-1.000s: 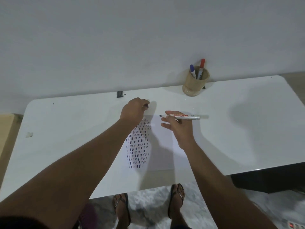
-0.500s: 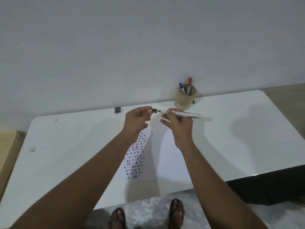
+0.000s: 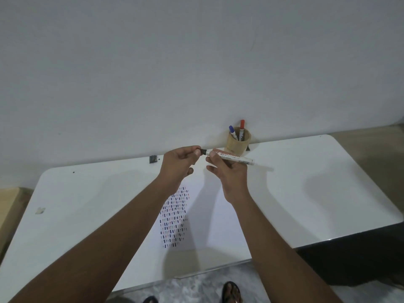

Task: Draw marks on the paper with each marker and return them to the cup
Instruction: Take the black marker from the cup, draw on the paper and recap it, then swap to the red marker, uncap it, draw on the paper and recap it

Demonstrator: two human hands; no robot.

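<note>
My right hand (image 3: 228, 171) holds a white marker (image 3: 235, 158) level above the table, tip pointing left. My left hand (image 3: 178, 165) pinches the marker's black cap (image 3: 203, 151) right at that tip; cap and barrel touch. Both hands hover over the far end of the white paper (image 3: 220, 226), which lies on the table with rows of short dark and reddish marks (image 3: 173, 219) on its left part. A tan cup (image 3: 237, 144) stands by the wall behind my right hand, with a blue-capped marker (image 3: 232, 131) and a red-capped marker (image 3: 241, 126) upright in it.
The white table (image 3: 306, 193) reaches from the wall to my feet. A small black object (image 3: 153, 159) sits near the wall left of my hands, and a small pale scrap (image 3: 40, 210) lies near the left edge. A dark surface (image 3: 354, 259) lies below the right edge.
Both hands rose from the paper. My left hand came away from the paper with the black cap and brought it up against the marker's tip. The view tilted up.
</note>
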